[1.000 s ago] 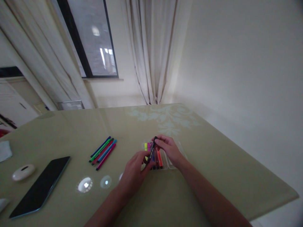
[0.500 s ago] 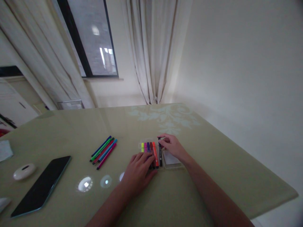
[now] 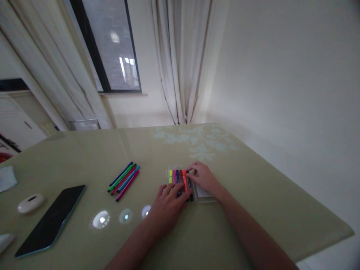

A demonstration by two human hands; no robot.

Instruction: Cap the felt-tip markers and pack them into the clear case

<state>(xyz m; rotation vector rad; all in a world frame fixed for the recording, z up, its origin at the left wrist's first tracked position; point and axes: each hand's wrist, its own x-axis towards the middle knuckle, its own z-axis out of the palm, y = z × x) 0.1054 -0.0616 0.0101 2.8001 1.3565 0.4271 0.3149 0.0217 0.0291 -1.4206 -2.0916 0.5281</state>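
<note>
A clear plastic pen case (image 3: 203,196) lies on the green table (image 3: 253,195), holding a row of felt pens (image 3: 179,177) in yellow, pink, purple, red, orange and black. My left hand (image 3: 168,204) lies flat over the near ends of those pens, fingers stretched out. My right hand (image 3: 203,177) rests over the case beside the black pen, its fingertips curled down on the pens' far ends. To the left, several loose pens (image 3: 123,180) in blue, green, red, cyan and magenta lie side by side on the table.
A dark tablet (image 3: 50,220) lies at the near left, with a white oval object (image 3: 30,203) beside it. A wall runs along the right; curtains and a window stand behind the table's far edge.
The black pen that both hands held above the case a second ago now lies in the row. My left hand has flattened over the pens, my right hand has come down onto them.
</note>
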